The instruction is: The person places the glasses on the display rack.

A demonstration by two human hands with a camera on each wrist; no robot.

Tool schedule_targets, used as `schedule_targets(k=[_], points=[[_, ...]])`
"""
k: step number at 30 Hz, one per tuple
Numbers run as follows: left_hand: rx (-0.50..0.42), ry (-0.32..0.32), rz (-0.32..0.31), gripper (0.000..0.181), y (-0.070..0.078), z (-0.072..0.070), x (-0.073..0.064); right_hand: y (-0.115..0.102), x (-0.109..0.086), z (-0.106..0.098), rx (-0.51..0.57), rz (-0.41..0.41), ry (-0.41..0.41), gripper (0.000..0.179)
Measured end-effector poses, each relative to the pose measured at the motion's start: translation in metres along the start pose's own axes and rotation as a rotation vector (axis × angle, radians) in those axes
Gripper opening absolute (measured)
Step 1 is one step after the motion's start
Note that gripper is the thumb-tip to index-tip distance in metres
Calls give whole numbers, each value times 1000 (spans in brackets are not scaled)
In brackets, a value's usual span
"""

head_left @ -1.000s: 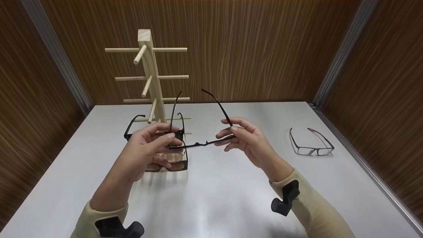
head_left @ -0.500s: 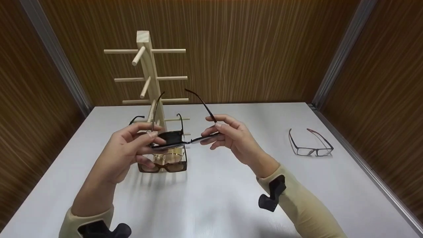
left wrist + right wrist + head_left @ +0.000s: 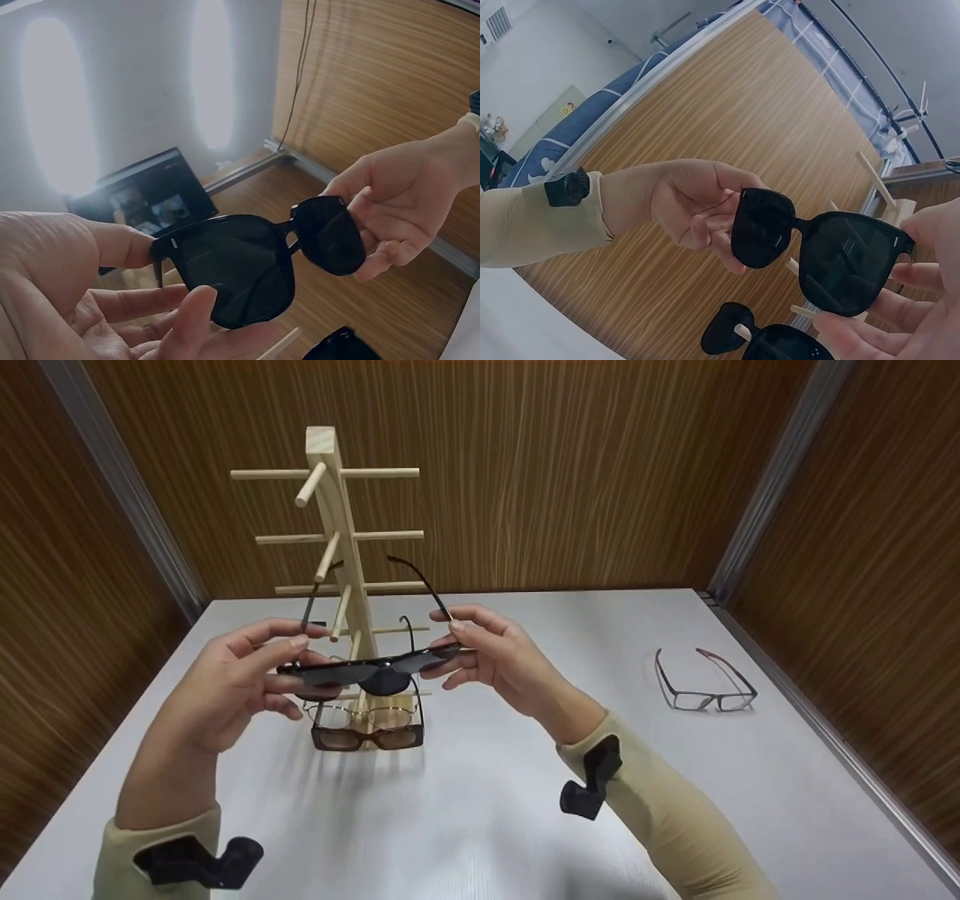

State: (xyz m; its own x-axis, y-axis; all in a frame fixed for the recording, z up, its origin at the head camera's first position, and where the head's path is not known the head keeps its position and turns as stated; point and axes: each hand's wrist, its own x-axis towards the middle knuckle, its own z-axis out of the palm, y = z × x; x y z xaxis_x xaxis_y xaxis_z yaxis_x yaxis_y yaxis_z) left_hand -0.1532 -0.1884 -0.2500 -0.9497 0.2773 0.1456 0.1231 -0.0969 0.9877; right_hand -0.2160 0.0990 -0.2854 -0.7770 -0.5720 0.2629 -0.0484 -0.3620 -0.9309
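Note:
Black sunglasses are held up by both hands in front of the wooden display stand, temples unfolded and pointing away toward the pegs. My left hand pinches them at the left hinge, thumb on top. At the other hinge my right hand pinches the frame between thumb and fingers. Both dark lenses face the left wrist camera. Lower on the stand sit another dark pair, thin metal-framed glasses and brown-framed sunglasses; the held pair partly covers the dark one.
Dark-framed eyeglasses with reddish temples lie on the white table at the right. Bare pegs stick out from the upper stand. Wood-grain panels enclose the back and sides.
Both hands have moved left and slightly up with the sunglasses, bringing them in front of the stand. The front of the sunglasses has tilted so the lenses show more.

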Motion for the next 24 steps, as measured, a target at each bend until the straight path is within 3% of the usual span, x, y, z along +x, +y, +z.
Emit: schedule_targets(k=[7,17,24], points=[[-44,-8,-4,15,3,-16,3,-1,11,11,-24,31,8,36],[-64,30,-14,15,2,-25,3,3,21,16,-27,47,16,36],[-83,44,-25,15,3,-32,15,1,33,16,-22,77,59,32]])
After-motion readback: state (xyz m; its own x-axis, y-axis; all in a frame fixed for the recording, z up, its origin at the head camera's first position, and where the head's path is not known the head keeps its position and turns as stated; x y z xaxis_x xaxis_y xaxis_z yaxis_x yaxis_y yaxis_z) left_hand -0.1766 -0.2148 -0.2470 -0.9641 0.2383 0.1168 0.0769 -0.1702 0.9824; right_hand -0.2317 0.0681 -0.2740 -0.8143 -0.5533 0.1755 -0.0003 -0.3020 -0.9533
